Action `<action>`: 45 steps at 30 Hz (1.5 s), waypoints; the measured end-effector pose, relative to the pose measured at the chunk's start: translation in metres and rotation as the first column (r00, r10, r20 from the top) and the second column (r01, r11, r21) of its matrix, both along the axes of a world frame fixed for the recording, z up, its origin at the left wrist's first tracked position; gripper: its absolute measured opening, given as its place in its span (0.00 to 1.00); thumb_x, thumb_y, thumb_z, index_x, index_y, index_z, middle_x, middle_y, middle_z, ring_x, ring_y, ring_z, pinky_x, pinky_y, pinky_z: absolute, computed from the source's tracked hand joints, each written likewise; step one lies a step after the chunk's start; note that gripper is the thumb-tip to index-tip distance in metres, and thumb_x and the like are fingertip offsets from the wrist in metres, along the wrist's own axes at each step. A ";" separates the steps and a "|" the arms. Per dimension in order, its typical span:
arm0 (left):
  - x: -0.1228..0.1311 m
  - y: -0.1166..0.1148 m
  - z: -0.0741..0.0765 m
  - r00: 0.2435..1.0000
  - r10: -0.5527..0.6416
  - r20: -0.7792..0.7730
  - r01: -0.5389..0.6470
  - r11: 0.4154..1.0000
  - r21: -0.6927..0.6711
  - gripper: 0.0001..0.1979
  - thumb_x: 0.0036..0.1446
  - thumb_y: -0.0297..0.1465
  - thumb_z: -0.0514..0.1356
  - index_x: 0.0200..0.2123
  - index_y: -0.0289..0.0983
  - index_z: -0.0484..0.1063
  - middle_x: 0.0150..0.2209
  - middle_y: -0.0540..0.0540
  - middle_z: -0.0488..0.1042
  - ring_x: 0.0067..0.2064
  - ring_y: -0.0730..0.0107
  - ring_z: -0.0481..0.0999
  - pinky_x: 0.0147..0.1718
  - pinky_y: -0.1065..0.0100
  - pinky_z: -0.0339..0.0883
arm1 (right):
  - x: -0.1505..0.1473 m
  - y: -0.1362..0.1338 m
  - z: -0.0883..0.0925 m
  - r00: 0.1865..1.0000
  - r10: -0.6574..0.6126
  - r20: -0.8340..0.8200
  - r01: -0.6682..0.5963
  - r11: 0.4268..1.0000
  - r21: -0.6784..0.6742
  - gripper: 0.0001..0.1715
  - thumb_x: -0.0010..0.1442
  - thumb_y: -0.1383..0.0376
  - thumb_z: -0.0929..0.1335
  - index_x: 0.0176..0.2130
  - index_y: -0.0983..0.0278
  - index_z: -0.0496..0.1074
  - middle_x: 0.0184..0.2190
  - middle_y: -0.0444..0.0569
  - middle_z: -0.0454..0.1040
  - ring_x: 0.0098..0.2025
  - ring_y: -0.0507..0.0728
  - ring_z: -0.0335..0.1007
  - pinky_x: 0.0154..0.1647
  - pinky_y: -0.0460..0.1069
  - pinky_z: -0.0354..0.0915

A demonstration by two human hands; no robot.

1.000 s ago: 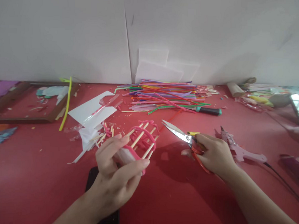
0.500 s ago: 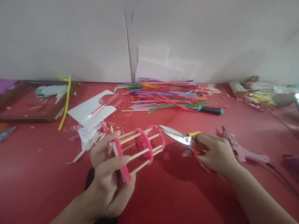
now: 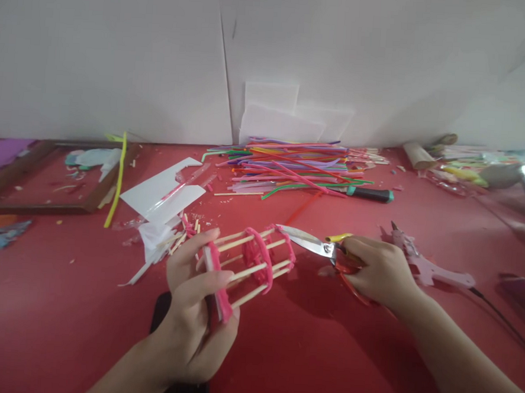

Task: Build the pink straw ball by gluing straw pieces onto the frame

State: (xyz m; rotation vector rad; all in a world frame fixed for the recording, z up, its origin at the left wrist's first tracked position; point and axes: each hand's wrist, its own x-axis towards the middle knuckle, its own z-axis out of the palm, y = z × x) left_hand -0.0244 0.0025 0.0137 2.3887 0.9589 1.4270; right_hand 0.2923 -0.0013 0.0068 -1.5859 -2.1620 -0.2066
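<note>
My left hand (image 3: 198, 305) grips a small cage-like frame (image 3: 249, 268) by its base. Pale wooden sticks run along it, and pink fuzzy pipe cleaner rings wrap them at the base, the middle and the far end. It is tilted, with its far end pointing right. In my right hand (image 3: 376, 268) is a pair of scissors (image 3: 306, 241) with yellow and red handles, held closed around the grips. The blade tips meet the upper edge of the frame's far pink ring; whether they cut into it I cannot tell.
Behind lies a pile of coloured pipe cleaners (image 3: 291, 162) with a dark-handled tool (image 3: 372, 194) beside it. A pink glue gun (image 3: 436, 269) and its cord are at right. White paper (image 3: 156, 184), stick scraps and a brown frame (image 3: 43, 210) lie left. A dark object (image 3: 161, 315) is under my left hand.
The stick frame has shifted slightly right in my left hand. The scissors' blades have come closer together, and their tips now reach the far pink ring.
</note>
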 end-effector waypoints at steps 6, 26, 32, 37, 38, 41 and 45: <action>0.000 0.001 0.003 0.996 -0.085 -0.007 0.084 0.996 -0.030 0.37 0.45 0.13 0.58 0.57 0.43 0.58 0.67 0.36 0.54 0.70 0.40 0.53 0.64 0.32 0.56 | 0.001 0.000 -0.002 0.999 -0.021 0.027 0.022 0.998 -0.054 0.24 0.57 0.49 0.68 0.21 0.61 0.61 0.17 0.40 0.66 0.19 0.50 0.59 0.23 0.46 0.49; -0.001 0.001 -0.001 0.997 -0.069 0.038 0.070 0.997 -0.034 0.35 0.47 0.11 0.58 0.57 0.41 0.58 0.68 0.35 0.53 0.69 0.44 0.53 0.67 0.31 0.47 | -0.007 -0.005 -0.003 0.997 -0.044 -0.063 0.024 0.959 -0.282 0.25 0.60 0.47 0.67 0.22 0.61 0.68 0.17 0.44 0.72 0.18 0.52 0.65 0.23 0.47 0.49; -0.001 -0.001 0.000 0.998 -0.047 0.034 0.050 0.996 -0.080 0.35 0.50 0.13 0.59 0.58 0.43 0.56 0.68 0.36 0.53 0.72 0.43 0.48 0.66 0.31 0.48 | -0.007 -0.002 -0.007 0.993 -0.093 -0.071 0.075 0.972 -0.221 0.31 0.58 0.41 0.66 0.20 0.61 0.64 0.15 0.42 0.66 0.17 0.50 0.57 0.21 0.47 0.47; 0.000 0.002 -0.008 0.934 0.050 0.352 0.095 0.919 -0.383 0.20 0.62 0.27 0.60 0.55 0.48 0.62 0.64 0.44 0.62 0.67 0.54 0.62 0.67 0.44 0.58 | -0.006 0.001 -0.006 0.965 -0.151 -0.214 0.112 0.977 -0.184 0.36 0.57 0.37 0.65 0.18 0.61 0.57 0.14 0.40 0.58 0.18 0.49 0.47 0.20 0.46 0.49; 0.001 0.003 -0.008 0.877 0.082 0.474 0.163 0.876 -0.454 0.14 0.65 0.33 0.59 0.52 0.48 0.64 0.61 0.45 0.67 0.64 0.56 0.68 0.63 0.48 0.64 | -0.006 0.001 -0.005 0.960 -0.156 -0.232 0.114 0.976 -0.185 0.36 0.57 0.37 0.65 0.18 0.61 0.56 0.14 0.39 0.57 0.19 0.49 0.47 0.20 0.45 0.49; 0.001 0.010 -0.004 0.616 0.260 0.744 0.401 0.709 -0.580 0.14 0.62 0.47 0.60 0.44 0.46 0.70 0.48 0.48 0.78 0.50 0.57 0.80 0.50 0.55 0.78 | -0.009 0.000 -0.004 0.957 -0.163 -0.238 0.118 0.974 -0.192 0.36 0.56 0.37 0.65 0.18 0.61 0.55 0.15 0.39 0.56 0.19 0.48 0.46 0.20 0.45 0.48; -0.004 0.022 0.009 0.390 0.579 0.716 0.652 0.375 -0.659 0.12 0.59 0.43 0.62 0.42 0.43 0.74 0.41 0.46 0.83 0.40 0.55 0.84 0.41 0.53 0.82 | -0.010 -0.001 -0.003 0.963 -0.137 -0.232 0.093 0.978 -0.189 0.37 0.57 0.37 0.65 0.19 0.61 0.52 0.15 0.39 0.54 0.19 0.48 0.45 0.20 0.45 0.47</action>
